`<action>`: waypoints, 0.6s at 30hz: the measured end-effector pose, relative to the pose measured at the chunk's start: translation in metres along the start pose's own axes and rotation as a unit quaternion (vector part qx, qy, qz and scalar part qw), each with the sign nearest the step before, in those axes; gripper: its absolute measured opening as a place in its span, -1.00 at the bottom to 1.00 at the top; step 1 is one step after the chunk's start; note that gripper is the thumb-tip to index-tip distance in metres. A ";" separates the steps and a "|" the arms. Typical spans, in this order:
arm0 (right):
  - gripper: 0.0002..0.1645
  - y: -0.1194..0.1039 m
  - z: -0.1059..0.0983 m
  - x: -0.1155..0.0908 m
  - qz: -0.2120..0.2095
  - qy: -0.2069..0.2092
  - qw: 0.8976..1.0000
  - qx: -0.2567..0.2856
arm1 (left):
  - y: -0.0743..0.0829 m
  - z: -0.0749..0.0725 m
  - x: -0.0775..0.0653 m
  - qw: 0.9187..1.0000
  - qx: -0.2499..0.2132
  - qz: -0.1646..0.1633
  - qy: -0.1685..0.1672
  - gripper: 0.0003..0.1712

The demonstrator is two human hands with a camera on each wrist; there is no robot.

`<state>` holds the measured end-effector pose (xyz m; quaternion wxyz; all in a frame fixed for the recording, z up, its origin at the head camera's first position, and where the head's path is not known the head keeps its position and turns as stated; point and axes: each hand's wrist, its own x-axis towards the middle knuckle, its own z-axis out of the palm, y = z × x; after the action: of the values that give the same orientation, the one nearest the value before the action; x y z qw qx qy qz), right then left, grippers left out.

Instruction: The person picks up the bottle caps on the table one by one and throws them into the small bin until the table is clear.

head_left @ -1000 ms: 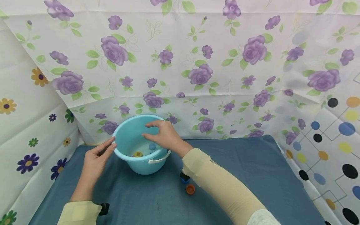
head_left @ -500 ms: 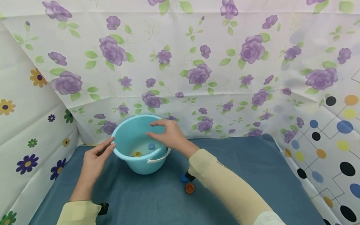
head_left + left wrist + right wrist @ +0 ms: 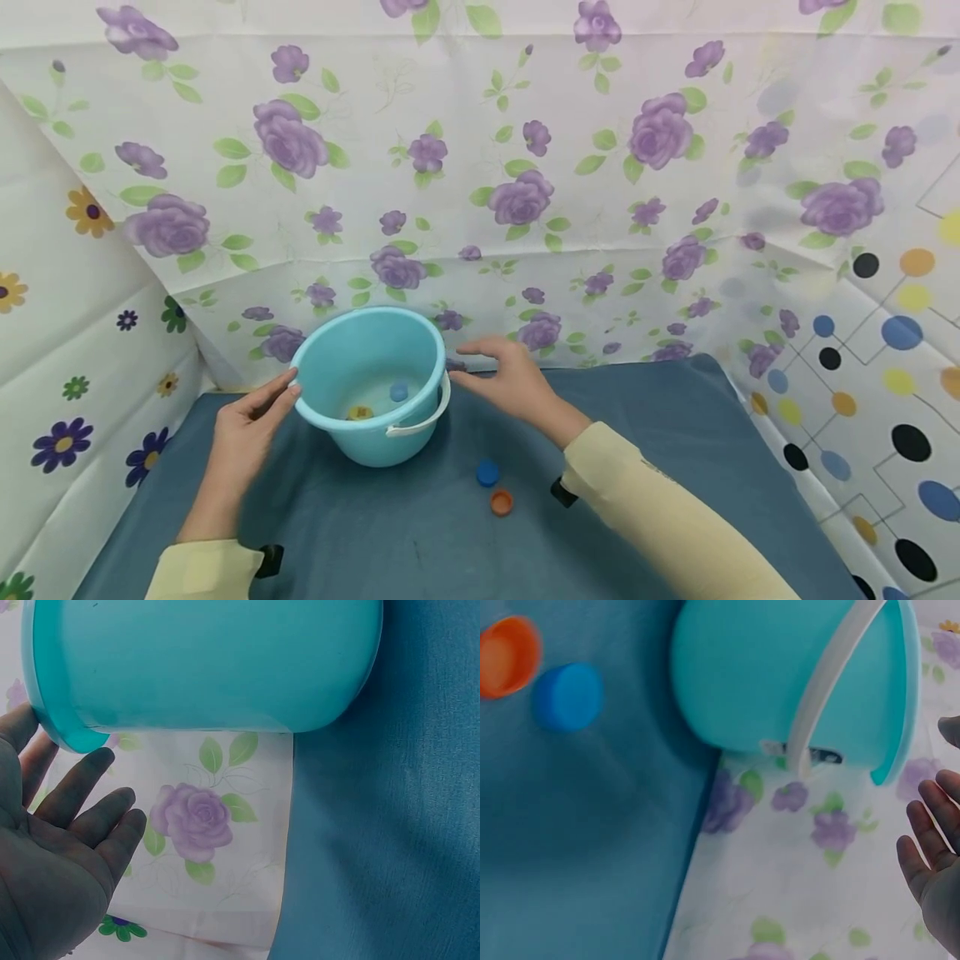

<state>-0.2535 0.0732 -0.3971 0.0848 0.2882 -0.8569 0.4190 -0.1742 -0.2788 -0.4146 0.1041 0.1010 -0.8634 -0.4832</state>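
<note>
A light blue bucket [image 3: 378, 442] stands upright at the back left, its white handle [image 3: 442, 400] hanging on the right side. Inside, on its floor, lie a yellow bottle cap [image 3: 361, 413] and a blue bottle cap [image 3: 399, 392]. My left hand [image 3: 243, 433] pinches the left rim with thumb and forefinger; in the left wrist view its other fingers [image 3: 105, 817] are spread below the rim. To the right of the bucket, my right hand [image 3: 517, 387] is held in the air with nothing in it, thumb and fingers apart. Beneath it lie another blue cap [image 3: 487, 473] and an orange cap [image 3: 501, 502].
A dark blue cloth [image 3: 645, 467] covers the table. Behind it rises a sheet with purple roses [image 3: 521, 198], close to the bucket's back. Patterned side sheets, flowered on the left [image 3: 97, 375] and dotted on the right [image 3: 885, 433], bound the space.
My right hand has moved from over the bucket out to the right, past its rim. The blue cap on the cloth is now uncovered. My left hand stays at the rim.
</note>
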 end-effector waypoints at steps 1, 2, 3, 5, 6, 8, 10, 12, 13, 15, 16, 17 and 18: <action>-0.53 0.004 -0.001 -0.004 0.003 0.003 1.000 -0.006 | 0.000 0.000 0.000 1.000 0.000 -0.001 0.000 -0.42; -0.54 0.008 -0.002 -0.008 0.008 0.005 1.000 -0.011 | 0.000 0.000 0.000 1.000 0.001 -0.001 0.000 -0.42; -0.55 0.011 -0.003 -0.012 0.013 0.005 1.000 -0.014 | 0.000 0.000 0.000 1.000 0.001 -0.002 0.000 -0.42; -0.56 0.019 -0.003 -0.019 0.023 0.000 1.000 -0.015 | 0.000 0.000 -0.001 1.000 0.002 -0.003 0.000 -0.42; -0.56 0.023 -0.003 -0.022 0.030 -0.003 0.999 -0.016 | 0.000 0.000 -0.001 1.000 0.003 -0.003 -0.001 -0.42; -0.57 0.030 -0.003 -0.029 0.045 -0.010 0.999 -0.018 | 0.000 0.001 -0.001 1.000 0.004 -0.002 -0.001 -0.42; -0.57 0.036 -0.002 -0.036 0.058 -0.017 0.998 -0.022 | 0.000 0.001 -0.001 1.000 0.004 -0.002 -0.003 -0.42; -0.56 0.042 -0.001 -0.042 0.067 -0.024 0.997 -0.024 | 0.001 0.000 -0.001 1.000 0.005 -0.002 -0.003 -0.41; -0.55 0.045 -0.001 -0.045 0.066 -0.030 0.997 -0.023 | 0.002 0.000 -0.001 1.000 0.005 -0.003 -0.004 -0.41; -0.54 0.051 0.002 -0.052 0.067 -0.042 0.997 -0.020 | 0.002 0.000 -0.001 1.000 0.006 -0.004 -0.003 -0.41; -0.54 0.055 0.003 -0.055 0.065 -0.050 0.997 -0.016 | 0.002 0.000 -0.001 1.000 0.007 -0.003 -0.003 -0.41; -0.54 0.059 0.005 -0.059 0.065 -0.058 0.996 -0.011 | 0.002 0.000 -0.002 1.000 0.009 -0.003 -0.003 -0.41; -0.54 0.062 0.007 -0.062 0.066 -0.067 0.996 -0.008 | 0.002 0.000 -0.002 1.000 0.011 -0.002 -0.003 -0.41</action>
<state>-0.2370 0.1242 -0.4675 0.0016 0.2574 -0.8811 0.3968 -0.1730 -0.2769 -0.4132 0.0993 0.1028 -0.8687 -0.4744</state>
